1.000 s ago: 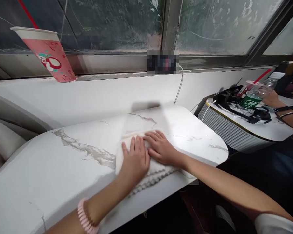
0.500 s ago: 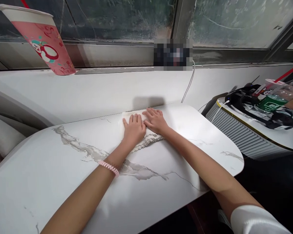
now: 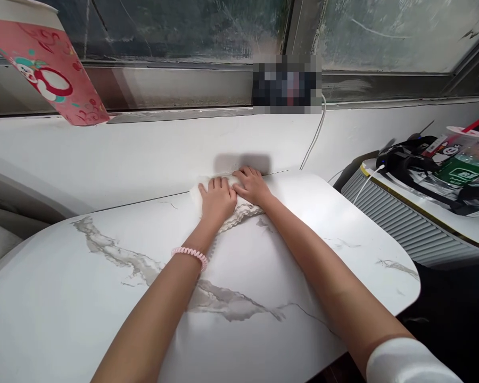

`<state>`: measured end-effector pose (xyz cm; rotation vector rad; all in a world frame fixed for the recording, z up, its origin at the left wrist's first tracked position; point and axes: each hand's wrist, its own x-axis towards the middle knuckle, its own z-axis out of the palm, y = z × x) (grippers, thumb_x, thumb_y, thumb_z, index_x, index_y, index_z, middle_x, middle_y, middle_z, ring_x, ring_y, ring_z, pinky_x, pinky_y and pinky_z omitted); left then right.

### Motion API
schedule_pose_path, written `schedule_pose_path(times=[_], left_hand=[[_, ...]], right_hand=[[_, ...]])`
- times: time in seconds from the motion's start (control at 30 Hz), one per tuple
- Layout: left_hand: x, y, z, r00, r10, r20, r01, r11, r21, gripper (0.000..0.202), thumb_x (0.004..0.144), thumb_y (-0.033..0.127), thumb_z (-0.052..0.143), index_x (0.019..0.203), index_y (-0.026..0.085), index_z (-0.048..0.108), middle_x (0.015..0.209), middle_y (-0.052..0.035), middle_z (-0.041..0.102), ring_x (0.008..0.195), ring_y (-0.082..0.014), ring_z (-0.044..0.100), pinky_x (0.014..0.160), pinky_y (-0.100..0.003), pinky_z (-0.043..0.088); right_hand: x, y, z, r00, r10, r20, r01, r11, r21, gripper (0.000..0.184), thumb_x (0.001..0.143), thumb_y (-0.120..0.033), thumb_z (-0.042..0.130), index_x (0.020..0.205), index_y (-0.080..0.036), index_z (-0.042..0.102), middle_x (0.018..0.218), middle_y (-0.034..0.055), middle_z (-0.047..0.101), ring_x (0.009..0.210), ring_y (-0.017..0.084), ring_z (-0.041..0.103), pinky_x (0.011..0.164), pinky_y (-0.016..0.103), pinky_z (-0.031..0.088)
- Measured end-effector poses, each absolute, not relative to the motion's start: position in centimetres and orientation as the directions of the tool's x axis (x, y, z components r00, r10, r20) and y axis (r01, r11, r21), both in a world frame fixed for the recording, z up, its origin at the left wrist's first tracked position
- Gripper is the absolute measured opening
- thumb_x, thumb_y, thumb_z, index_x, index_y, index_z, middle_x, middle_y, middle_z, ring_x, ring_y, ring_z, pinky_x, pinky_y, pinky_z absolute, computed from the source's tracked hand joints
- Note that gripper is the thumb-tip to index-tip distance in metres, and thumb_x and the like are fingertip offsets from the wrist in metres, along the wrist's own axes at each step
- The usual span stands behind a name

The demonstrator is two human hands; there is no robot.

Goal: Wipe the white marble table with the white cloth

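Note:
A cream cloth [image 3: 241, 214] with a bunched, ruffled near edge lies on the white marble-patterned table [image 3: 115, 303], close against the wall. My left hand [image 3: 218, 201], with a pink coiled band on its wrist, presses flat on the cloth, fingers stretched toward the wall. Beside it my right hand [image 3: 252, 186] also rests on the cloth, fingers extended and slightly bent at the tips. The two hands nearly touch and cover much of the cloth.
A pink paper cup [image 3: 51, 74] stands on the window ledge at left. A blurred-out dark object [image 3: 286, 85] sits farther right, with a white cable [image 3: 315, 133] hanging near it. A ribbed side cabinet [image 3: 387, 218] at right bears a bottle [image 3: 459, 169], a cup and black gear.
Both hands and the cloth have slid a little away from me, up to the wall, where the cloth's far edge now bends. The view has shifted slightly.

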<state>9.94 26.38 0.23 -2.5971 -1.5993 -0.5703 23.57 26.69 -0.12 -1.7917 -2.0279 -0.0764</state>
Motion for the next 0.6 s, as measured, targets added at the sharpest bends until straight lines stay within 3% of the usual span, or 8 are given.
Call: schedule_pose_path(times=[0.3,0.6], left_hand=[[10.1,27.5,0.1,0.397,0.852,0.342,0.872,-0.466,0.148,0.043,0.094,0.024,0.028,0.125,0.009,0.054,0.129,-0.0203,0.058,0.123,-0.0349,0.048,0.11,-0.06,0.027],[9.7,25.9,-0.9,0.431,0.811,0.396,0.848,-0.514,0.129,0.049,0.095,0.024,0.026,0.135,0.008,0.049,0.141,-0.021,0.051,0.133,-0.0332,0.043,0.112,-0.059,0.023]], right_hand=[[23.9,27.1,-0.2,-0.08,0.914,0.398,0.95,0.191,-0.248,0.036,0.092,-0.028,0.049,0.124,-0.014,0.057,0.123,0.0132,0.056,0.117,0.028,0.047,0.103,0.04,0.035],[23.7,24.7,-0.5,-0.056,0.93,0.363,0.948,0.164,-0.274,0.038,0.095,-0.029,0.044,0.13,-0.014,0.054,0.135,0.0114,0.055,0.126,0.026,0.044,0.107,0.038,0.033]])
